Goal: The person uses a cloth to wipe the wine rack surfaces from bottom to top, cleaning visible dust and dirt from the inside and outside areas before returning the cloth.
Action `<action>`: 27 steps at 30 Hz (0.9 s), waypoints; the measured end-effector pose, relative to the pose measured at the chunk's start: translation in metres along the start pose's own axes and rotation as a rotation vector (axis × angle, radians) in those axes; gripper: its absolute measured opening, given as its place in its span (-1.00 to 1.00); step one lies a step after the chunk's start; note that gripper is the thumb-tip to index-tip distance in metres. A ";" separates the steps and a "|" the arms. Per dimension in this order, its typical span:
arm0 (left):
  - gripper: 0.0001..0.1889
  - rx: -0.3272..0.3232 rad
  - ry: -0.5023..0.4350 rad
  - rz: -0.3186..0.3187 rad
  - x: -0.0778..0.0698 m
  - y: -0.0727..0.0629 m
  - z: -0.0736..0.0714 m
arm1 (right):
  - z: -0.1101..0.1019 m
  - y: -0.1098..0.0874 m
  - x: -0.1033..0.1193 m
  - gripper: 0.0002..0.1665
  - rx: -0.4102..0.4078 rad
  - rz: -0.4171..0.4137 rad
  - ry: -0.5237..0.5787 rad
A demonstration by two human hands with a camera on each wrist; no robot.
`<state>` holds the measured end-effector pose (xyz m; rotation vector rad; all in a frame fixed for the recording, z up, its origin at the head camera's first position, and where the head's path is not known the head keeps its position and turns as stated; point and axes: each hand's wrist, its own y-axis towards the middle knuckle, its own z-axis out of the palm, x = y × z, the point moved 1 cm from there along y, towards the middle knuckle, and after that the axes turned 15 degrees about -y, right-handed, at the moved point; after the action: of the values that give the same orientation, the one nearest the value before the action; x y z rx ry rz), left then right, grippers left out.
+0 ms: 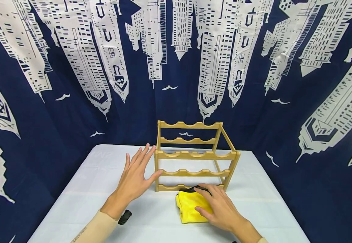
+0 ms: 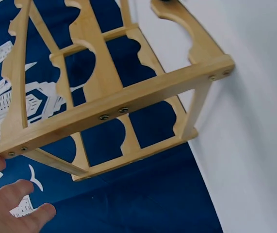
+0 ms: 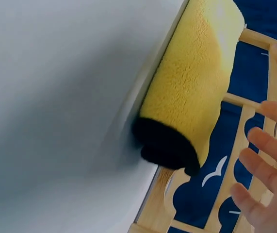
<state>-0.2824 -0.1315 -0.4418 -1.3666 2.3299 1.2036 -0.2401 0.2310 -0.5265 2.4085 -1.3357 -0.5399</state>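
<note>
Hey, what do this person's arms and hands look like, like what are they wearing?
The left hand and right hand are bare, with no gloves or rings visible. The left sleeve is pale beige, with a small dark marking I can't read. A black object shows beside its cuff. Only a beige edge of the right sleeve shows.

Can count 1 L hand [image 1: 136, 179], 1 R hand [image 1: 221, 206], 2 sleeves [image 1: 96, 226]. Also 1 rack [image 1: 205, 155] w/ 3 front rails [image 1: 205, 173], incl. 3 dips in top one; 6 screws [image 2: 104, 117] on its nearest bar [image 2: 70, 128] (L wrist view). Then 1 cloth [image 1: 191, 206], 1 table [image 1: 85, 182], 6 whole birds [image 1: 63, 97] on backdrop [image 1: 139, 114], plus 1 black piece [image 1: 125, 217].
</note>
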 end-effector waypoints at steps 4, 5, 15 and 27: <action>-0.04 -0.011 -0.028 0.035 -0.004 0.009 0.004 | 0.003 0.007 0.005 -0.43 0.092 -0.010 0.065; -0.06 -0.014 -0.037 0.045 -0.005 0.011 0.004 | 0.004 0.008 0.006 -0.49 0.105 -0.020 0.076; -0.24 -0.077 -0.103 0.118 -0.007 0.021 0.008 | 0.019 0.023 0.014 -0.66 0.253 -0.117 0.227; -0.48 -0.105 -0.119 0.149 -0.006 0.030 0.000 | 0.027 0.040 0.009 -0.49 0.384 -0.202 0.236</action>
<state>-0.3024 -0.1200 -0.4222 -1.1342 2.3495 1.4271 -0.2782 0.2005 -0.5333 2.8284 -1.1886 -0.0390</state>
